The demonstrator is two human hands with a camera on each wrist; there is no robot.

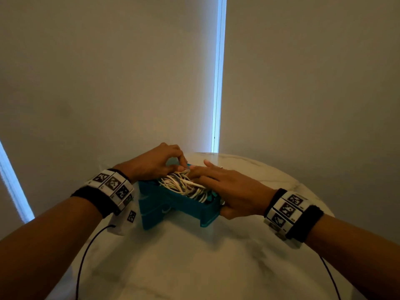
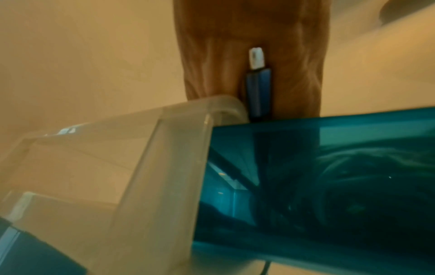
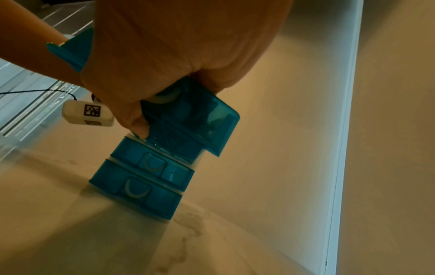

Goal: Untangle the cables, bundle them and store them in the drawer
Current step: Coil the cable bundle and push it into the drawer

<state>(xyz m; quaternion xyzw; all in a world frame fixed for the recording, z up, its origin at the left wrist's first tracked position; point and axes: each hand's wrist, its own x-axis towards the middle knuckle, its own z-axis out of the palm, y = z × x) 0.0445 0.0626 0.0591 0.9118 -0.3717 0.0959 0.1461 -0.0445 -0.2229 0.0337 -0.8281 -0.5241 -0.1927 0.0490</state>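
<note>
Scene: a small teal drawer unit (image 1: 155, 204) stands on a pale marble table (image 1: 194, 256), at about 12 o'clock from the person and near the far edge.
Drawer: the top drawer (image 1: 194, 205) is pulled out toward 5 o'clock; the two drawers below it (image 3: 150, 167) look closed in the right wrist view.
Cables: a loose heap of white and cream cables (image 1: 184, 185) lies inside the open drawer, rising a little above its rim; whether they are tied into bundles cannot be told.
Left hand: the left hand (image 1: 155, 163) sits at 11 o'clock of the heap, fingers curled down and pinching cable strands at the back of the drawer.
Right hand: the right hand (image 1: 229, 189) lies at 3 o'clock, fingers flat across the top of the cables while the thumb hooks under the drawer's front corner; a steadying hold, not a closed grasp.
Stage: storing looks nearly done; tucking in and closing appear to remain.
Handling: the cables are probably light, limp and springy, so loops may pop up again. Best pressed from above at the middle of the heap. The drawer seems thin, light plastic; push it by its front face while holding the unit steady.
</note>
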